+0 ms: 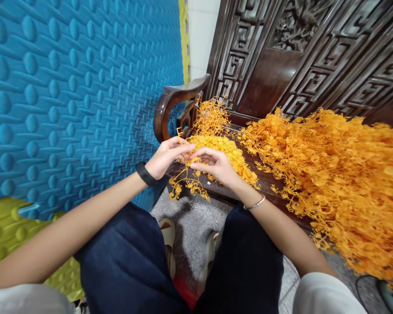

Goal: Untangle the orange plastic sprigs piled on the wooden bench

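Item one, far left: a blue foam mat [68,87], with a yellow-green mat [6,235] below it at the lower corner. Next, my left hand [168,158], black band [146,173] on its wrist; I have its thumb and fingers pinched narrow on an orange sprig [193,185]. The sprig is in front of the bench seat [262,176], its tip above my fingers and its branches hanging below, a hold that I judge keeps the small clusters loose and easy to reach. Behind this hand, one curved wooden armrest [168,102]. Then a tangle of thin orange stems [212,117] against the bench back [265,83], and in front of it a low yellow pile [229,152], probably set close so that my hands need hardly travel. My right hand [218,165], wearing a thin bracelet [254,203], has thumb and forefinger nearly together just beside the left fingertips; I cannot tell whether it grips a piece. Last, far right: one large orange heap [353,174], spilling over the seat's front edge, apparently kept apart from the yellow pile to avoid mixing.
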A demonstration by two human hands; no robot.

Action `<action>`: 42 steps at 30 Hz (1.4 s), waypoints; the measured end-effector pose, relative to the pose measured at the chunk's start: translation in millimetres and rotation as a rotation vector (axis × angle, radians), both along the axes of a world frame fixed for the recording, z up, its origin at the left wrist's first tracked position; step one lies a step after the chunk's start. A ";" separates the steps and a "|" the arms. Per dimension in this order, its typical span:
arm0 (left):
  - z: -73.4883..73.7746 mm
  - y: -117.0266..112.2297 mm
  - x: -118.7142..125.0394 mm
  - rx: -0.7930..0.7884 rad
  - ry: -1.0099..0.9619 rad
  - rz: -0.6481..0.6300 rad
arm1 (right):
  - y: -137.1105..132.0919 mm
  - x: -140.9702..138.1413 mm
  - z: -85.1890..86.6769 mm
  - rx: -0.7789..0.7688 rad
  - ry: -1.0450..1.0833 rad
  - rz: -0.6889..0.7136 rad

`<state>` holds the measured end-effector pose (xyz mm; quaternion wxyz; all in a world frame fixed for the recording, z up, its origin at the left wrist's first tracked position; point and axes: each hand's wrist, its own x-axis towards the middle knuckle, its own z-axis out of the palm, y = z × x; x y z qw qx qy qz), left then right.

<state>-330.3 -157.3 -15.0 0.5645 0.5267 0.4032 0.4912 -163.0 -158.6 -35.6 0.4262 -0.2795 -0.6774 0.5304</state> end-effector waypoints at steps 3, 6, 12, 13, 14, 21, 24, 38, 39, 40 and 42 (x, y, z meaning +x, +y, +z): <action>-0.5 -2.4 1.3 0.011 0.107 -0.064 | 1.8 1.3 2.0 -0.009 0.051 -0.068; -2.9 -2.6 2.1 0.050 0.180 -0.143 | 3.5 3.3 4.8 0.000 0.075 -0.132; -4.9 -0.9 3.5 0.002 0.243 -0.204 | 11.5 5.7 0.9 -0.039 0.126 -0.240; -4.3 -1.2 4.4 -0.007 0.251 -0.211 | 13.9 6.1 -0.6 -0.042 0.125 -0.261; -3.6 -1.6 5.8 -0.010 0.258 -0.213 | 16.7 6.3 -2.1 -0.042 0.121 -0.280; 0.6 1.5 24.6 -0.039 0.072 0.022 | 37.1 -10.0 -14.0 -0.042 0.187 -0.497; 1.1 6.2 33.1 -0.102 -0.076 0.055 | 47.3 -21.3 -15.4 0.015 0.205 -0.594; -4.1 -8.8 24.5 -0.227 0.228 -0.214 | 126.5 142.0 -43.4 0.129 0.067 -1.127; -5.9 -6.4 23.6 -0.225 0.243 -0.199 | 125.6 139.4 -46.3 0.148 0.027 -1.088; -7.6 -4.3 22.6 -0.218 0.253 -0.179 | 125.1 135.6 -48.2 0.155 -0.011 -1.042; -9.7 -1.6 21.0 -0.193 0.259 -0.139 | 125.5 126.4 -49.5 0.146 -0.079 -0.943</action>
